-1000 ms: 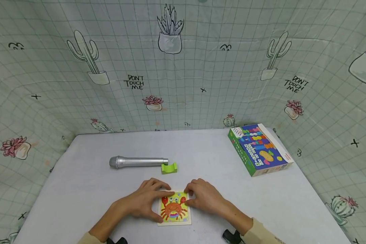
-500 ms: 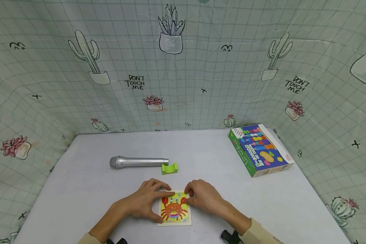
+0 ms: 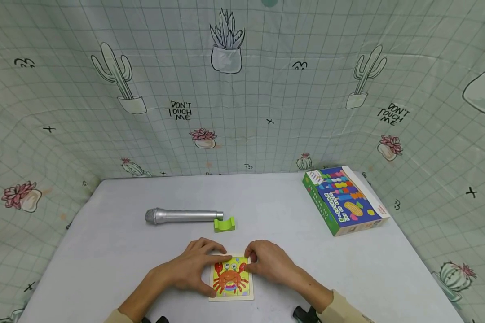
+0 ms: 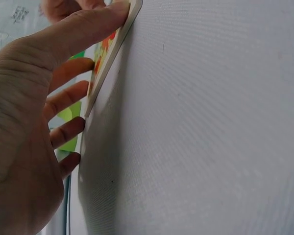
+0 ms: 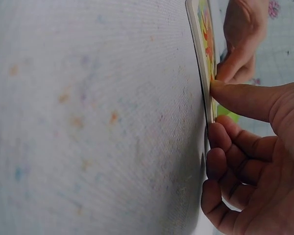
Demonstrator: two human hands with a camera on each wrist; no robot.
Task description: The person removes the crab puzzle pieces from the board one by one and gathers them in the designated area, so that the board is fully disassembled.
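A small square crab puzzle (image 3: 231, 281) in a pale frame lies flat on the white table, its crab picture filled in. My left hand (image 3: 191, 270) spans the puzzle's left side, thumb at the lower left corner and index finger along the top. In the left wrist view the thumb (image 4: 83, 30) lies straight on the board's edge, the other fingers spread behind it. My right hand (image 3: 274, 264) holds the upper right corner between thumb and bent index finger. Its remaining fingers (image 5: 216, 164) curl beside the frame in the right wrist view.
Beyond the hands, a silver toy microphone (image 3: 186, 216) lies with its handle end at a lime green curved block (image 3: 224, 225). A colourful box (image 3: 347, 200) sits at the table's back right. A patterned cloth (image 3: 242, 98) hangs behind and at both sides.
Both hands keep their hold on the puzzle with hardly any movement. The whole head view has shifted very slightly.
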